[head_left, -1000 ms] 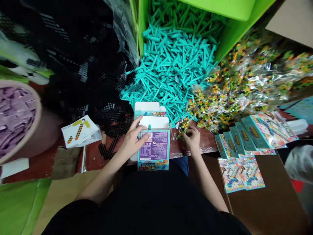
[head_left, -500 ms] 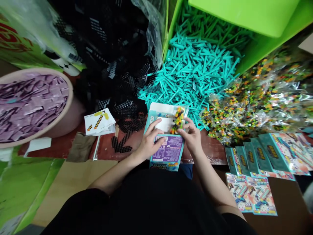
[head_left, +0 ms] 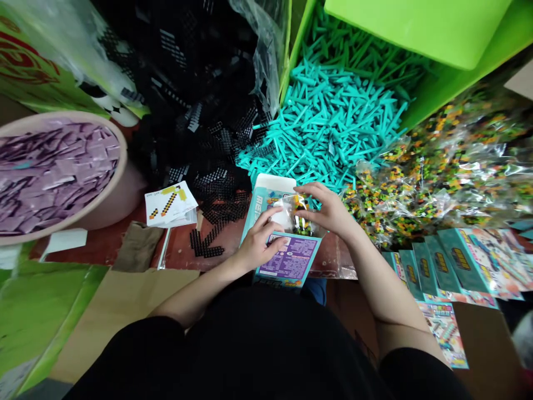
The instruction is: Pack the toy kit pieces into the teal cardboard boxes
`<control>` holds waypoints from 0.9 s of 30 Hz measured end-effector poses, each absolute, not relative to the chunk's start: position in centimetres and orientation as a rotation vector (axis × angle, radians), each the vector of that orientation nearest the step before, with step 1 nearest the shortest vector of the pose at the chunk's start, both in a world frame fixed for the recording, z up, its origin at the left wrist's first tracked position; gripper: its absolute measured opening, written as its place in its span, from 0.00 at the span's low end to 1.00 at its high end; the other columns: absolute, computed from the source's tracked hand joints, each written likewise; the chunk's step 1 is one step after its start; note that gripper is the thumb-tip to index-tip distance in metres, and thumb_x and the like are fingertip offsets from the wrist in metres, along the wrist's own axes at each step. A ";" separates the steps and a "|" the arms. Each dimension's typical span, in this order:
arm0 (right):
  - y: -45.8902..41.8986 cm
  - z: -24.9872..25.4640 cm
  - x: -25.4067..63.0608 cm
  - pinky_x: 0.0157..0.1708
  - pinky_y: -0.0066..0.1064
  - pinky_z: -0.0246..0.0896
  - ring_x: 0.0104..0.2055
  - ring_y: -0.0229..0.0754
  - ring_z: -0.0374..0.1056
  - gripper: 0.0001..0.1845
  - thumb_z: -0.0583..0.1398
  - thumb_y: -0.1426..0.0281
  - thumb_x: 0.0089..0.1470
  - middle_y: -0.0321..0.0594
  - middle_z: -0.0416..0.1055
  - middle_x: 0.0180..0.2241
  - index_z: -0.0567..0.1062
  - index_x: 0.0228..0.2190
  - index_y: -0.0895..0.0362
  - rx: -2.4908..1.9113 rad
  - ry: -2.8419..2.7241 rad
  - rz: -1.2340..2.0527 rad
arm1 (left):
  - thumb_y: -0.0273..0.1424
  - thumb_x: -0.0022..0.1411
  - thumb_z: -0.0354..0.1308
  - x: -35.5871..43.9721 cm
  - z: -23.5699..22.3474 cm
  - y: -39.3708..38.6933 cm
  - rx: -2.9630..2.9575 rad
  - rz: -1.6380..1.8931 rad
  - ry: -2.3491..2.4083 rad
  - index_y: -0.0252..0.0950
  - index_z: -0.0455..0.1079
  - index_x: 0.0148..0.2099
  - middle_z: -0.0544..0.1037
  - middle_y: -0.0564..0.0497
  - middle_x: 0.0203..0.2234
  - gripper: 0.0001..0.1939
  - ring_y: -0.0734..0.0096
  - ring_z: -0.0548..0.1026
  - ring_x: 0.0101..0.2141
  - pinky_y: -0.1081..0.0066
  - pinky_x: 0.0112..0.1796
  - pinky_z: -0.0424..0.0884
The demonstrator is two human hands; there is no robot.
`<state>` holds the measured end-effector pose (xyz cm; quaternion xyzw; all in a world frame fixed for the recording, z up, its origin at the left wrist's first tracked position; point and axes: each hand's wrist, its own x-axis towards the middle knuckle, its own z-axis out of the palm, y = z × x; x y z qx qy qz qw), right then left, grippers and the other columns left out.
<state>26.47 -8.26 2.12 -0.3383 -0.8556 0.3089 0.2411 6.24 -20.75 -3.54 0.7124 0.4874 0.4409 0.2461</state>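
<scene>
Over open teal/purple carton (head_left: 289, 261), clear poly bag of orange/black pcs (head_left: 298, 218) gripped by R hand (head_left: 328, 208), L hand (head_left: 260, 241) braced on carton, grip there unclear; bag could be torn on flap edge if forced down, pcs spilled.

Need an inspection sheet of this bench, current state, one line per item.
Surface: dark red tabletop, black lattice pieces lying on it.
Things: clear bag of coloured bricks over an open teal box with a purple panel.
Hands: right hand curled over the bag; left hand on the box, beside the bag.
Clutter: heap of teal plastic sticks, heap of bagged bricks, printed cards, instruction sheet.
Cables: nothing seen.
Surroundings: lime green bin, round tub of lilac packets, cardboard sheet.
</scene>
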 end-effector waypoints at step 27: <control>-13.1 0.8 26.8 0.37 0.35 0.62 0.33 0.44 0.70 0.21 0.57 0.53 0.63 0.43 0.74 0.28 0.80 0.34 0.56 -0.802 -2.691 0.911 | 0.40 0.70 0.53 7.6 -5.2 -20.6 1.732 1.353 1.342 0.39 0.66 0.47 0.65 0.42 0.61 0.11 0.56 0.64 0.63 0.49 0.61 0.64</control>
